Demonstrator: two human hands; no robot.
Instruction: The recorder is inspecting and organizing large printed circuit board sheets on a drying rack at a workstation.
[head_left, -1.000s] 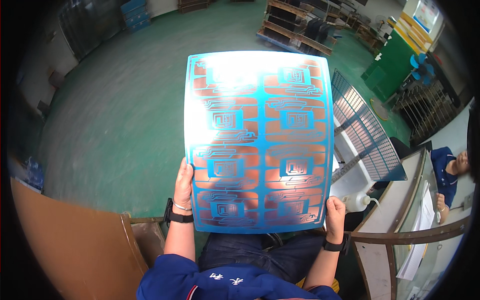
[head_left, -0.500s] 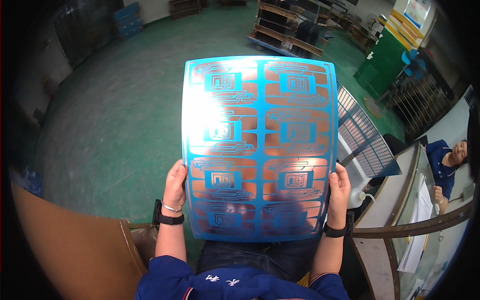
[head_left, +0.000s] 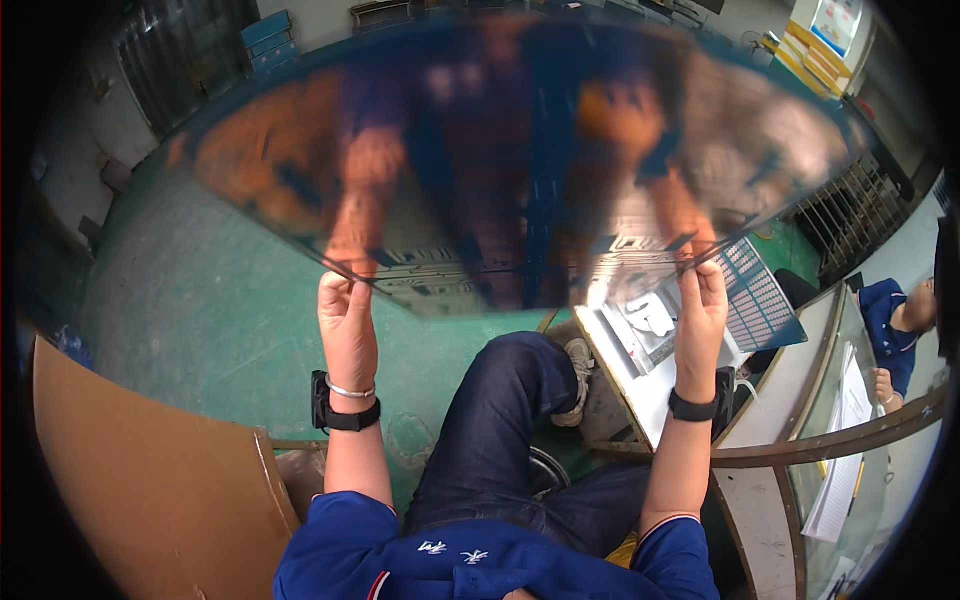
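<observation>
At eight o'clock in my view, a brown board [head_left: 150, 440] stands near the left elbow; I think a sudden drop of that arm could bump it. The green floor [head_left: 230, 270] shows at nine and ten o'clock, where anything that slipped would land.

Also at nine o'clock, the left hand [head_left: 348, 310] is pinched on the near edge of a copper-and-blue sheet [head_left: 530, 180]. With so narrow a hold, I'd worry about that corner twisting loose. The sheet fills twelve o'clock, tilted and blurred, its surface throwing back reflections. I cannot tell how close it comes to the head; my fear would be its far edge striking there, or the sheet flexing, since only the near edge is gripped.

At four o'clock, the white table [head_left: 655, 400] lies close by, so a low swing might scrape a corner on it. At three o'clock, the right hand [head_left: 705, 310] pinches the same near edge; uneven pull between the two could skew the sheet. Just beyond it leans a second patterned sheet [head_left: 760, 295], which a careless elbow or edge could scratch.
</observation>
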